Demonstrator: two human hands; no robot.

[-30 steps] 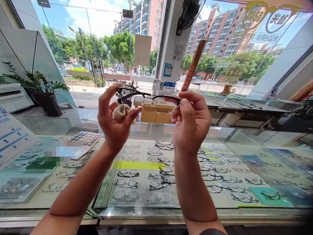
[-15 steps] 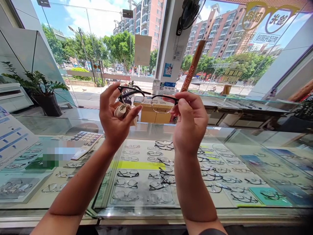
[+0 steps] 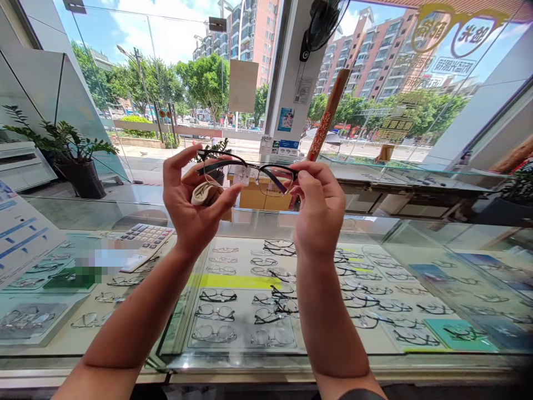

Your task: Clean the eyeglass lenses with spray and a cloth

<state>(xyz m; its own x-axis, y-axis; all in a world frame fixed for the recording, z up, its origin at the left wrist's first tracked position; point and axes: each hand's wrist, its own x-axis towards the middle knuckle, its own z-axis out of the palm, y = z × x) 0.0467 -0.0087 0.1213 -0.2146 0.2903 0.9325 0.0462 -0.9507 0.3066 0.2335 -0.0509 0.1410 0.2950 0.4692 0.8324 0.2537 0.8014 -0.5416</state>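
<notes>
A pair of eyeglasses (image 3: 252, 165) with a dark upper rim and thin lower rims is raised above the counter, spanning both hands. My left hand (image 3: 189, 194) grips its left end with the fingertips and keeps a bunched beige cloth (image 3: 204, 193) against the palm, under the left lens. At the other end, my right hand (image 3: 320, 205) pinches the right corner of the frame between thumb and fingers. A folded dark temple shows behind the left lens.
Below my arms a glass display counter (image 3: 233, 358) holds several rows of eyeglasses (image 3: 217, 294). A calculator (image 3: 147, 236) lies on the glass at left, near a printed sheet (image 3: 20, 233). Farther off stand a potted plant (image 3: 81, 178), a lower cabinet and large windows.
Both hands have shifted slightly left, and the eyeglasses have turned so that the lenses show more fully. The cloth remains in my left palm.
</notes>
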